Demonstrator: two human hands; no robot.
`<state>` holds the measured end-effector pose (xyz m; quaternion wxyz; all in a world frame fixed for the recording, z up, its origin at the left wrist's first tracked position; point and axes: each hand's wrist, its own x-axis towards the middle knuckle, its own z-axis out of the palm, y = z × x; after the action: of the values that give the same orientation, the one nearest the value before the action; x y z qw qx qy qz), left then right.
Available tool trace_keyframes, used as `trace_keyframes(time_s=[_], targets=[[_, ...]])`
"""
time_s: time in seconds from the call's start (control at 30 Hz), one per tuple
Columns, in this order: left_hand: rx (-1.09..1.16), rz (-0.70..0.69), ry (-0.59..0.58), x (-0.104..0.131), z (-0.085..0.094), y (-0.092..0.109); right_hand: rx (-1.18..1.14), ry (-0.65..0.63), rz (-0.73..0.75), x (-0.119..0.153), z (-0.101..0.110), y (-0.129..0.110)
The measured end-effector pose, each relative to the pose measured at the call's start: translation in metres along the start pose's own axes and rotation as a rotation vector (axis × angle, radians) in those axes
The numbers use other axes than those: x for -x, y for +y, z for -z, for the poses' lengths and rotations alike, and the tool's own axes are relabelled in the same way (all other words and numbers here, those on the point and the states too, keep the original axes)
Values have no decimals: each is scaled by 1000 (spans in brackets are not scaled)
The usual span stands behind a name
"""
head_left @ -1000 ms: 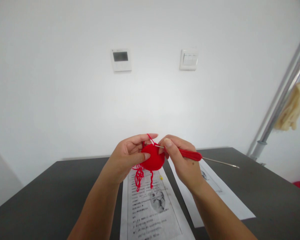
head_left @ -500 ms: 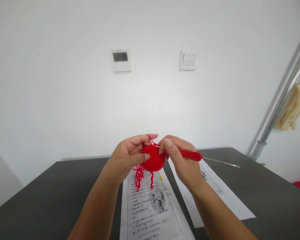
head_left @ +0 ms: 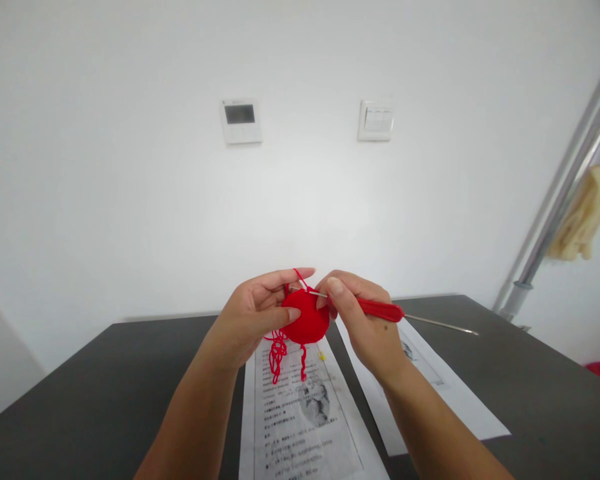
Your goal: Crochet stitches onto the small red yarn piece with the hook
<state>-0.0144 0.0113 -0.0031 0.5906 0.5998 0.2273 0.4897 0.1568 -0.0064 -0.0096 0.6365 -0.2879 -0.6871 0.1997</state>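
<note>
A round red crochet piece is pinched by my left hand, its thumb on the front and the index finger stretched out above. Red yarn runs over that index finger to the top edge of the piece. My right hand is closed around the red handle of a crochet hook. The hook's metal tip lies at the piece's upper edge, and a second metal shaft sticks out to the right. Below hang a loose bundle of red yarn, a short red tail and a small yellow marker.
Two printed sheets lie on the dark table: one paper under the work, another paper to the right. The white wall behind carries a thermostat panel and a light switch. A metal pole rises at right.
Both hands, the hook and the crochet piece hold nearly the same pose. The whole view has shifted very slightly.
</note>
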Motion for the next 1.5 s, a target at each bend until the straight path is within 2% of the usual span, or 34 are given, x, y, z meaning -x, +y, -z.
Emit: trace_keyframes(time_s=[0.23,0.37,0.43,0.53,0.67,0.9,1.0,1.13,1.23,1.33,1.5], targets=[[-65,-11,87,3,-5,3,18,-37,19,0,0,3],[-125,-32,49,2,-5,3,41,-68,71,2,1,8],[-102,-40,75,3,-6,3,65,-83,109,2,1,10],[-46,-71,161,5,-8,3,99,-109,197,1,3,12],[-26,-103,174,8,-12,4,127,-158,357,-2,6,13],[-34,-124,201,9,-12,6,215,-210,553,-6,10,19],[-20,-125,195,7,-10,4,355,-163,701,-8,7,24],[61,-176,274,4,-15,-1,544,-9,853,-9,-3,34],[85,-212,320,1,-21,-4,584,83,847,-7,-10,39],[30,-262,347,0,-22,-7,603,129,780,-3,-15,39],[-161,-308,329,-1,-11,-8,580,83,646,2,-17,32]])
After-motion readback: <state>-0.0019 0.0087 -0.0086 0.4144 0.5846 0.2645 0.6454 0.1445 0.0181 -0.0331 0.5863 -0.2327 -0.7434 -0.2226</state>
